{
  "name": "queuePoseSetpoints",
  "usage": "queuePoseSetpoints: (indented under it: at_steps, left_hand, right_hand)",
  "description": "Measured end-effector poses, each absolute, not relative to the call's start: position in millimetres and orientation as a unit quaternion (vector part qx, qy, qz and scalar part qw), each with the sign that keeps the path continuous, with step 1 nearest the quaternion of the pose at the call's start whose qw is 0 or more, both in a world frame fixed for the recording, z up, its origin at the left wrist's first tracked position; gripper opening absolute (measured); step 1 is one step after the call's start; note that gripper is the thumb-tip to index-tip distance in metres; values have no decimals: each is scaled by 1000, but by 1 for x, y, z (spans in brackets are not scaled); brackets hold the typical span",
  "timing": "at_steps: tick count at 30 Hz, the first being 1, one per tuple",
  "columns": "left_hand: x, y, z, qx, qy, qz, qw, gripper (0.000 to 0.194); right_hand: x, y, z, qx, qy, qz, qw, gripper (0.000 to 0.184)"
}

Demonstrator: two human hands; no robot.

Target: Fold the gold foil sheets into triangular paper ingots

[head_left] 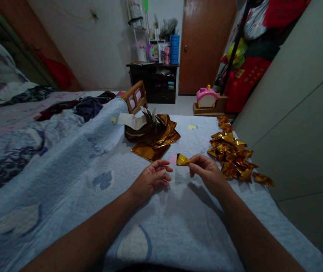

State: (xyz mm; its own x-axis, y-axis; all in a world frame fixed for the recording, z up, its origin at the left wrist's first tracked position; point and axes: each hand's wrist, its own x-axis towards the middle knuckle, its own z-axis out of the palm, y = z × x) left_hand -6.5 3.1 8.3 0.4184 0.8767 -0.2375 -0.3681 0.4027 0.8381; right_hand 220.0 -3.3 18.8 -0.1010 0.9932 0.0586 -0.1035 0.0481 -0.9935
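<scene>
Gold foil piece [182, 160], small, glossy and tapered, dark at its wide end, pinched in fingers of right hand [209, 173] above blue quilt [178, 226], fingers of left hand [149, 178] loosely spread nearby.

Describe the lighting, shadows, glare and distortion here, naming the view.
Head view: dim light; head view: soft shadow beside the right hand on the blue cloth; head view: glints on the gold foil pile; head view: forearms stretched by wide-angle distortion.
</scene>
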Motion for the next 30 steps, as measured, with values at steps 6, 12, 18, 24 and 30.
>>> queuePoseSetpoints:
  at_steps: [6,12,18,24,30]
  left_hand:
    - [-7,3,6,366,350,390,769,41]
    - [-8,3,5,378,349,384,767,38]
    - [-8,2,8,390,364,370,760,38]
    - [-11,1,5,405,355,361,762,35]
    - [-12,1,1,423,347,360,756,35]
  right_hand:
    - [257,1,38,-582,-572,95,570,11]
    - [302,8,38,-689,-517,-149,486,13]
    - [318,12,32,-756,-454,-187,432,16]
    - [324,13,28,-777,-422,-209,417,18]
    - [293,13,28,-694,-541,-181,439,15]
